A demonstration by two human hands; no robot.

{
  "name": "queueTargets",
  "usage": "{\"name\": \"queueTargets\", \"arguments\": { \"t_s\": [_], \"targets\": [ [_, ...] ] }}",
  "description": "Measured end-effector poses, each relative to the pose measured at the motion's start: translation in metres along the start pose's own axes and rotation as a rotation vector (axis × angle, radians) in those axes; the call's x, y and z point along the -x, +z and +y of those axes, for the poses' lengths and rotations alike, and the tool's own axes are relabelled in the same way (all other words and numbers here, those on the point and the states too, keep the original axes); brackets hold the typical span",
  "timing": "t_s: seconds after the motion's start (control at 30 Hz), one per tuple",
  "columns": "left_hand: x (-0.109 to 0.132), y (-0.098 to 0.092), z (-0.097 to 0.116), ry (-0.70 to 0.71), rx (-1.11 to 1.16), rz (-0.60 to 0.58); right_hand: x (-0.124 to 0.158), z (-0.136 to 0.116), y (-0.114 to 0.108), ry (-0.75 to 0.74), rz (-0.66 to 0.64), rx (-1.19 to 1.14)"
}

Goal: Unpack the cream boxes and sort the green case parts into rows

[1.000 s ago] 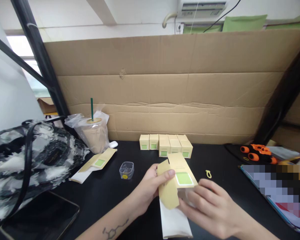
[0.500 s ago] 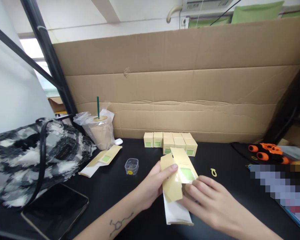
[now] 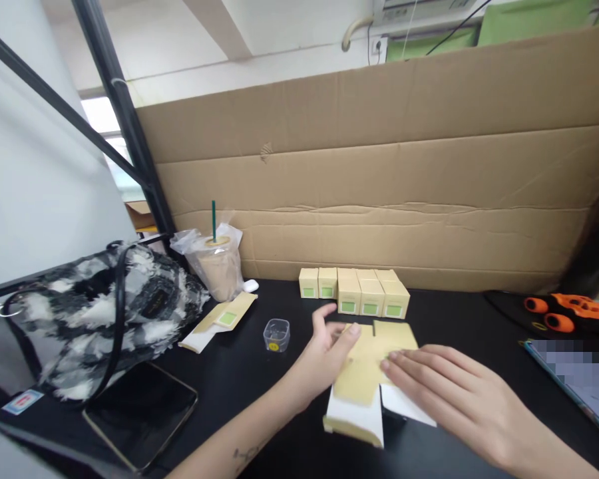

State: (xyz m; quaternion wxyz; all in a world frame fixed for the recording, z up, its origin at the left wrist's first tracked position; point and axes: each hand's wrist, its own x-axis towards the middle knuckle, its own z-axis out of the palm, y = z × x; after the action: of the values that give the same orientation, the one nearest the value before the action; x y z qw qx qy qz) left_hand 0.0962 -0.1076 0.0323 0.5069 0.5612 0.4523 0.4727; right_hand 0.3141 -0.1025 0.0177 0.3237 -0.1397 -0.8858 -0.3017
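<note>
A partly unfolded yellow carton [image 3: 359, 372] with white inner flaps is between my hands, above the black table. My left hand [image 3: 329, 356] grips its left edge, thumb on top and index finger raised. My right hand [image 3: 454, 392] lies over its right side, fingers stretched out and together, tips on the yellow panel; its thumb is hidden. Beyond the carton stands a row of several small yellow boxes [image 3: 349, 291] with green squares. Another flattened carton [image 3: 229, 316] lies to the left. A small clear plastic container [image 3: 277, 334] sits left of my left hand.
At left are a black-and-white shaggy bag [image 3: 150, 293], a dark tablet [image 3: 142, 416] and a bagged drink cup [image 3: 219, 266] with a green straw. To the right are an orange-and-black toy [image 3: 574, 311] and a blurred-out flat device [image 3: 574, 379]. A cardboard panel [image 3: 369, 179] stands behind.
The carton has turned and spread flatter, its green square now out of sight. My right fingers have straightened over it. My left index finger has lifted. The yellow ring is now hidden. The view has shifted.
</note>
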Motion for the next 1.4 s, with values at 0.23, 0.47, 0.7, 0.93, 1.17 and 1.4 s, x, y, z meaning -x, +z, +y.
{"name": "queueTargets", "arguments": {
  "t_s": [0.23,0.47,0.7,0.93,1.17,1.4],
  "targets": [
    [0.034,-0.005,0.03,0.855,-1.072,-0.224,0.001,0.001,0.003,0.113,0.042,0.06],
    [0.059,-0.06,0.038,1.143,-1.419,0.197,-0.014,-0.007,-0.012,0.167,0.214,0.078],
    [0.069,-0.213,0.019,0.671,-1.5,0.501,-0.015,-0.007,-0.021,0.194,0.272,0.112],
    [0.042,-0.235,-0.018,0.436,-1.652,0.429,-0.018,-0.003,-0.017,0.206,0.223,0.066],
    [0.041,-0.227,-0.022,0.323,-1.766,0.354,-0.018,0.002,-0.011,0.269,0.045,-0.067],
    [0.031,-0.211,-0.025,0.321,-1.868,0.441,-0.014,0.0,-0.011,0.451,-0.319,-0.281]
  ]
}}
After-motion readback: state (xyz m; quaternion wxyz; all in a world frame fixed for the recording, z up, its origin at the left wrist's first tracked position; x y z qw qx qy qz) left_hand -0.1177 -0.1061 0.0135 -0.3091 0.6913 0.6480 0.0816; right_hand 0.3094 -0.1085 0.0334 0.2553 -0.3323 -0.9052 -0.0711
